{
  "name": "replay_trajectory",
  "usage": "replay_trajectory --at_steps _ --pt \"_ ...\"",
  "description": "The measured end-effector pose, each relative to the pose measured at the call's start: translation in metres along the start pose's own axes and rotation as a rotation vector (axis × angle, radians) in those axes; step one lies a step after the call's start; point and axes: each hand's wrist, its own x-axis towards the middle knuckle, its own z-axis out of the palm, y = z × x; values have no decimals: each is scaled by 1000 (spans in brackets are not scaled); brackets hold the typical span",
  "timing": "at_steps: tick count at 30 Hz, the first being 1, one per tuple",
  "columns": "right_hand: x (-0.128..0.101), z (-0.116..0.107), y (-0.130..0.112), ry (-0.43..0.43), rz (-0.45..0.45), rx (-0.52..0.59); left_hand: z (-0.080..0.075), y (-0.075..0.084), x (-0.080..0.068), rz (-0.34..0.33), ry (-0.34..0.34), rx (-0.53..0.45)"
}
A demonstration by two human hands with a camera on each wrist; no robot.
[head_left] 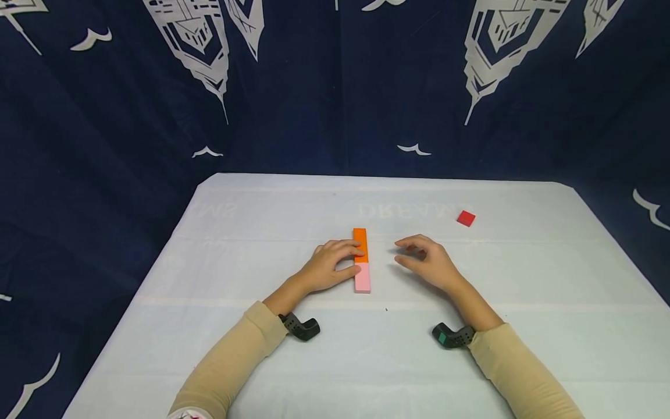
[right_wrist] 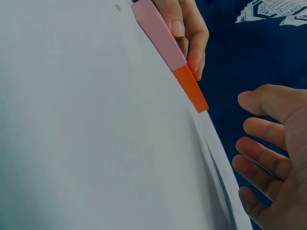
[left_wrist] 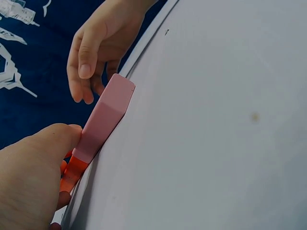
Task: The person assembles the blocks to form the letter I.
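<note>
An orange block point(head_left: 360, 234) and a pink block point(head_left: 362, 280) lie end to end in a straight line on the white table. My left hand point(head_left: 332, 265) touches them from the left side. Its fingertips reach over the orange block, and its thumb rests at the edge of the pink block, as the left wrist view also shows on the pink block point(left_wrist: 103, 115). To the right of the blocks, my right hand point(head_left: 426, 262) is held apart from them with loosely bent fingers and nothing between them. In the right wrist view the orange block point(right_wrist: 191, 88) points toward that hand.
A small red square piece point(head_left: 466, 218) lies farther back on the white table point(head_left: 335, 361), beyond my right hand. Dark blue cloth with white drawings point(head_left: 335, 87) hangs behind the table. Each wrist wears a black band with a camera.
</note>
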Motion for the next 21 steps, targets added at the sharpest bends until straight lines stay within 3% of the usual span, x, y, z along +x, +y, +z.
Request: replay_trajectory --at_steps 9,21 --pt "0 -11 2 6 37 0 1 1 -1 4 -3 0" --pt "0 -36 20 54 62 -83 0 1 0 -1 -7 1"
